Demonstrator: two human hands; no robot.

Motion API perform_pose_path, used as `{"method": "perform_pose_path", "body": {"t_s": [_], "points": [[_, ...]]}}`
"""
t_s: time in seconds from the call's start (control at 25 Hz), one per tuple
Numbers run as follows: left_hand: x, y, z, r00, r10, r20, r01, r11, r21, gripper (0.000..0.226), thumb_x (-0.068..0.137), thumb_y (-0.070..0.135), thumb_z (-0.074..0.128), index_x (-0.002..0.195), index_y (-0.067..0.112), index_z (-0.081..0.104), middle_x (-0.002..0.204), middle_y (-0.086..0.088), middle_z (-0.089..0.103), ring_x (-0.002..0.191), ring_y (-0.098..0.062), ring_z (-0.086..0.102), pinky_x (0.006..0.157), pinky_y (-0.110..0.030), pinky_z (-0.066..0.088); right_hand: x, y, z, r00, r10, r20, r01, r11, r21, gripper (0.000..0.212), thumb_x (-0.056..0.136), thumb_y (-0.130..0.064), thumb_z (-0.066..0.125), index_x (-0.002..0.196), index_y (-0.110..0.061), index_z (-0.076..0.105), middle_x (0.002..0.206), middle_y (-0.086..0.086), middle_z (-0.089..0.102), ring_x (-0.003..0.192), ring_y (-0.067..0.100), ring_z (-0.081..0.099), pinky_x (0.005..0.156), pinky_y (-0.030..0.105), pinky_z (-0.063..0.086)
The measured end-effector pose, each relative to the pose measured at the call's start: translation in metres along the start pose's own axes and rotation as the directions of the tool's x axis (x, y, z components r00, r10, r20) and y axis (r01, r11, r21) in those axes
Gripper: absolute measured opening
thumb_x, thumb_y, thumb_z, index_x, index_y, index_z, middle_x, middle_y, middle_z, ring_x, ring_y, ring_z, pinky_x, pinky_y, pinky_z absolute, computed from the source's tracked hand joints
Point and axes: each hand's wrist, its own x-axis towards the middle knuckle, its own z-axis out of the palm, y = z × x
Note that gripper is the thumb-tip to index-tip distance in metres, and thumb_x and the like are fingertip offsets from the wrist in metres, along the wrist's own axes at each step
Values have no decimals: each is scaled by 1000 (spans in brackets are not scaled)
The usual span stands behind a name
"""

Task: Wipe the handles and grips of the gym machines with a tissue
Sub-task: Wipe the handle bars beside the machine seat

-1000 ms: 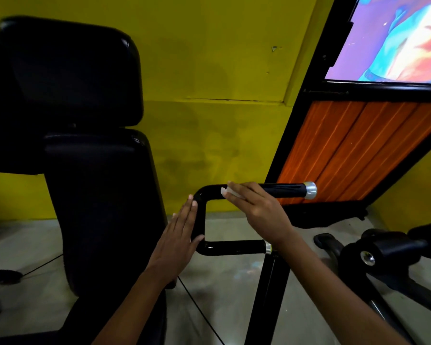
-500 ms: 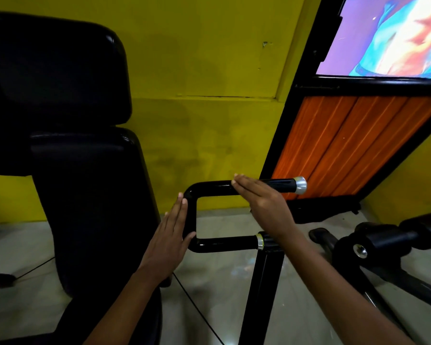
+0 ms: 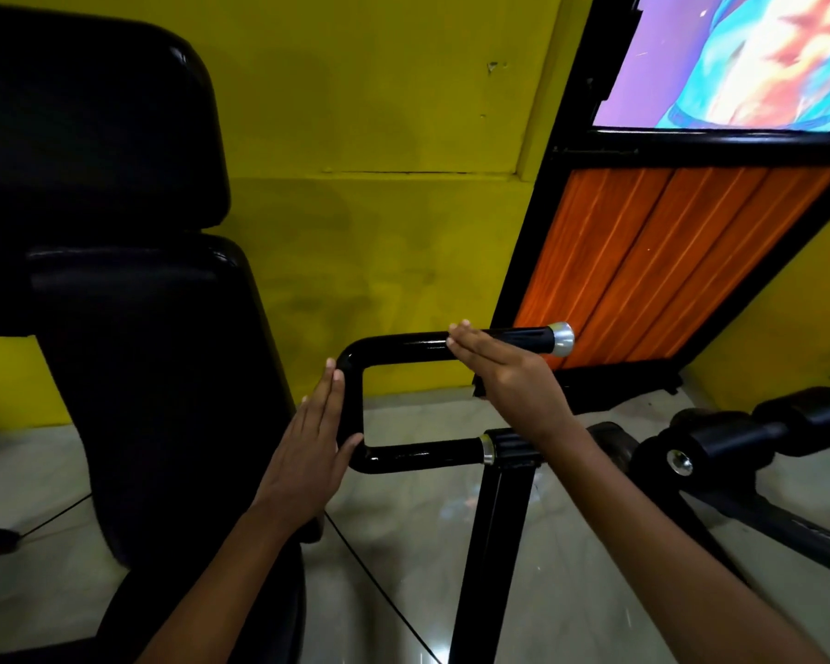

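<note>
2 hands meet the black U-shaped handle [image 3: 394, 349]: the left hand [image 3: 307, 452] lies flat, fingers straight, against its bend; the right hand [image 3: 509, 376] presses straight fingers over the upper bar beside the grip [image 3: 523, 338]. No tissue shows. Left of both stands the seat pad [image 3: 140, 366].

Bare forearms, no sleeves visible

No readable text, label, brand, number or sign is showing anywhere: the poster [image 3: 739, 59] at upper right is carrying only blurred colour shapes, and the black handle [image 3: 403, 349], seat pads and yellow wall are bearing no lettering
</note>
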Motion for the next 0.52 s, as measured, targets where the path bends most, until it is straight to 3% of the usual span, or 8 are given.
{"method": "perform_pose_path", "body": {"t_s": [0.16,0.36,0.52], "points": [[1,0,-2,1000,13,-1,-13,1000,7,75,97,46,31,153,12,-7,162,-5,-5,148,-18,12,113,-42,33,-17,14,-11,991,-111,78,115,992,-42,49,79,4,63,128,0,57,137,14,52,127,25,50,98,40,50],[0,2,-1,1000,7,-15,-7,1000,-3,75,97,44,31,153,11,-8,162,-6,-6,148,-19,11,112,-43,33,-15,28,-18,985,170,-43,-170,985,-16,50,75,15,66,122,-1,61,130,15,58,121,24,55,94,38,51],[0,3,1,1000,8,-9,-8,1000,-17,75,97,42,33,153,9,-6,162,-8,-5,148,-21,11,113,-44,31,-23,16,-7,999,53,3,-53,999,13,38,86,1,54,124,2,59,133,17,55,124,25,53,102,37,45]]}}
